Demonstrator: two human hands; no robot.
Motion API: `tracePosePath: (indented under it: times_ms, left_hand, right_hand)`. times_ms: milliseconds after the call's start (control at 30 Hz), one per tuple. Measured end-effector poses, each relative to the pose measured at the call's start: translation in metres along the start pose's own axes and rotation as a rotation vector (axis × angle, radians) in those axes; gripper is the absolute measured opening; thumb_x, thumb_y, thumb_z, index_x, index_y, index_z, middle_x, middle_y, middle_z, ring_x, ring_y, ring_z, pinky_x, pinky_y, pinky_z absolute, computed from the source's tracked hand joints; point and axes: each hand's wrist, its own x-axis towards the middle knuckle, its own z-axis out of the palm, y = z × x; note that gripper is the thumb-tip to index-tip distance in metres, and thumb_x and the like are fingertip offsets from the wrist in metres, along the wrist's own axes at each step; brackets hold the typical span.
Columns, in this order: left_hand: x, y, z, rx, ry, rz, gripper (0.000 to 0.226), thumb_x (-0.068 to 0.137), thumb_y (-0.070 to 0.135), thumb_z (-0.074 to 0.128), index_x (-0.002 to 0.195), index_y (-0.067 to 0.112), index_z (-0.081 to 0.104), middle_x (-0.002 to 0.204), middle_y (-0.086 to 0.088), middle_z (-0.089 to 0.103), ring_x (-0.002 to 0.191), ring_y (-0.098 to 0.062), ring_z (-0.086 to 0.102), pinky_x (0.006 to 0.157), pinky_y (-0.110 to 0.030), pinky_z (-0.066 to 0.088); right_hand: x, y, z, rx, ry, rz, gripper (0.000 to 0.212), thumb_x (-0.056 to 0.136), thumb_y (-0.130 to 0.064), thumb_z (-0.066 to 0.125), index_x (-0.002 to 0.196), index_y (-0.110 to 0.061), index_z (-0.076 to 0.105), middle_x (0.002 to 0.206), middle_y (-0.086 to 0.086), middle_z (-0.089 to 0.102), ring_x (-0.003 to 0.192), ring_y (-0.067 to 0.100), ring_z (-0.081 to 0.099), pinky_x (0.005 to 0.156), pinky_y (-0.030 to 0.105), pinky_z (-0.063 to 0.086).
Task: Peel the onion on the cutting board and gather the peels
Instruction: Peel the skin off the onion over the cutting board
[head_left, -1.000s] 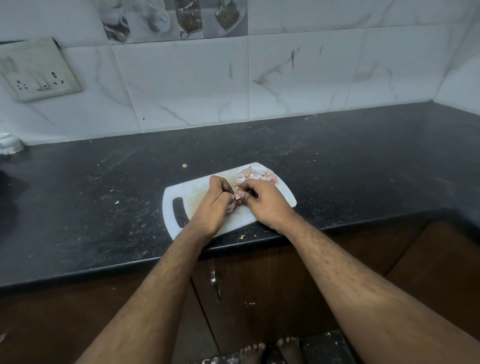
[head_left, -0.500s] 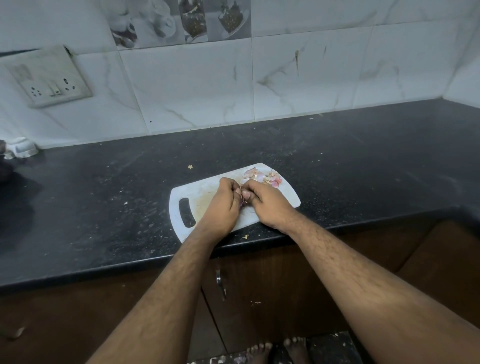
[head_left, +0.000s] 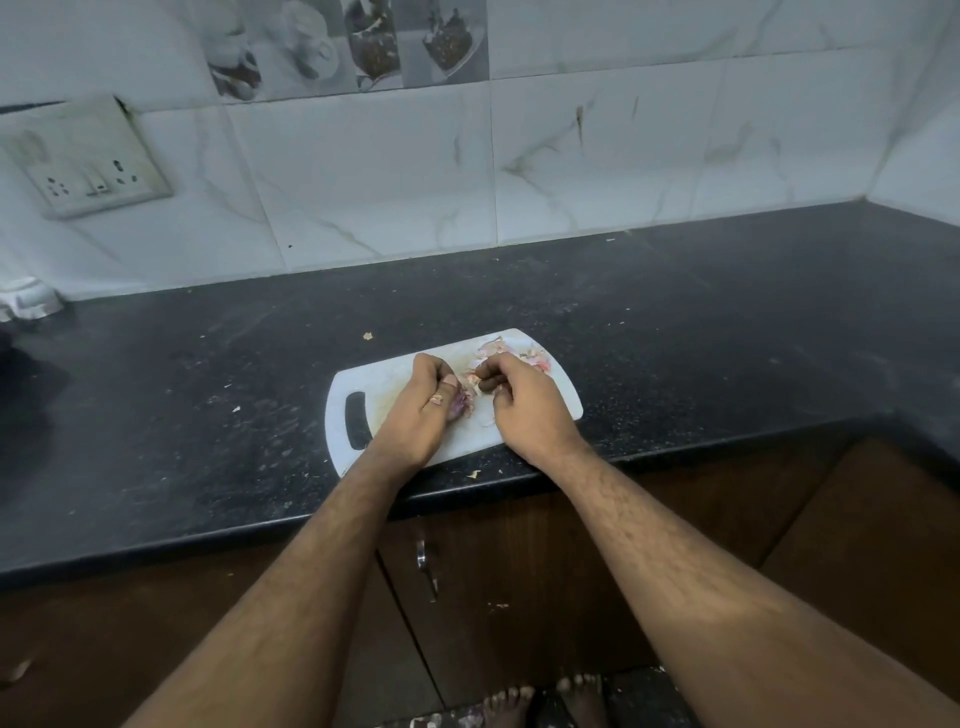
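A white cutting board (head_left: 384, 382) with a dark handle slot lies near the counter's front edge. My left hand (head_left: 423, 410) is closed around a small purple onion (head_left: 460, 408), mostly hidden under the fingers. My right hand (head_left: 524, 410) sits just to the right of it, fingertips pinched on a strip of peel (head_left: 471, 381) beside the onion. A loose heap of pink and white peels (head_left: 514, 353) rests at the board's far right corner.
The black stone counter (head_left: 675, 338) runs back to a tiled wall. Small peel scraps (head_left: 474, 474) lie by the front edge, another (head_left: 368, 336) behind the board. A switch plate (head_left: 88, 161) is on the wall at left. Brown cabinet doors and my bare feet are below.
My hands, pressed together over the onion before, have drawn slightly apart; the right hand pulled to the right with peel in its fingertips. The camera view shifted a little.
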Motion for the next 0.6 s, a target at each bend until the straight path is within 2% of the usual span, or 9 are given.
tracePosePath:
  times_ms: [67,133,200,233,367,467,600]
  left_hand:
    - [0.0010,-0.0011,0.0004,-0.010,-0.004,-0.003,0.012,0.110,0.015,0.036,0.100,0.010,0.041,0.086,-0.004,0.057,0.082,-0.015,0.056,0.087,-0.043,0.053]
    - [0.0013,-0.0022,0.0011,-0.017,-0.006,0.001,0.013,0.110,0.016,0.036,0.100,0.010,0.041,0.087,-0.005,0.056,0.083,-0.015,0.055,0.084,-0.039,0.052]
    - [0.0017,-0.0036,0.0008,-0.014,0.005,0.002,0.014,0.110,0.018,0.037,0.100,0.009,0.041,0.085,-0.004,0.055,0.080,-0.014,0.053,0.082,-0.037,0.050]
    - [0.0014,-0.0036,0.0004,-0.008,0.010,0.006,0.014,0.110,0.018,0.037,0.101,0.009,0.041,0.083,-0.003,0.055,0.079,-0.014,0.053,0.081,-0.037,0.049]
    - [0.0006,-0.0041,0.0002,0.002,-0.010,0.024,0.015,0.110,0.018,0.035,0.101,0.008,0.041,0.085,-0.006,0.055,0.081,-0.015,0.053,0.083,-0.043,0.051]
    - [0.0002,-0.0054,-0.0006,0.044,-0.010,0.034,0.016,0.110,0.019,0.036,0.101,0.007,0.042,0.088,-0.009,0.057,0.085,-0.017,0.055,0.087,-0.045,0.052]
    - [0.0020,-0.0058,0.0017,0.153,-0.018,0.074,0.013,0.108,0.023,0.036,0.099,0.014,0.040,0.086,-0.003,0.056,0.078,-0.014,0.051,0.079,-0.041,0.048]
  right_hand:
    - [-0.0005,-0.0024,-0.0006,0.000,-0.018,-0.005,0.034,0.096,-0.001,0.045,0.113,-0.017,0.070,0.111,-0.007,0.073,0.104,0.008,0.064,0.096,0.023,0.049]
    - [0.0000,-0.0032,0.0012,0.008,-0.030,0.004,0.023,0.102,-0.020,0.048,0.111,-0.021,0.069,0.107,-0.009,0.074,0.100,0.009,0.066,0.091,0.029,0.052]
    - [0.0008,-0.0017,0.0030,-0.014,-0.035,-0.013,0.024,0.101,-0.039,0.053,0.106,-0.022,0.069,0.100,-0.011,0.073,0.094,0.009,0.066,0.085,0.031,0.052]
    - [0.0010,-0.0009,0.0037,-0.041,-0.043,-0.033,0.025,0.100,-0.042,0.056,0.103,-0.022,0.070,0.098,-0.011,0.072,0.093,0.009,0.065,0.083,0.030,0.051]
    - [0.0027,0.0005,0.0048,-0.156,-0.092,-0.050,0.016,0.100,-0.037,0.056,0.096,-0.025,0.066,0.095,-0.013,0.064,0.094,0.011,0.058,0.075,0.028,0.041]
    - [0.0044,-0.0011,0.0037,-0.202,-0.105,-0.059,0.016,0.102,-0.032,0.052,0.094,-0.022,0.062,0.094,-0.010,0.063,0.095,0.016,0.056,0.076,0.035,0.044]
    - [0.0018,-0.0048,0.0023,-0.297,-0.145,-0.094,0.023,0.103,-0.029,0.044,0.087,-0.018,0.056,0.089,-0.007,0.057,0.095,0.022,0.051,0.081,0.043,0.045]
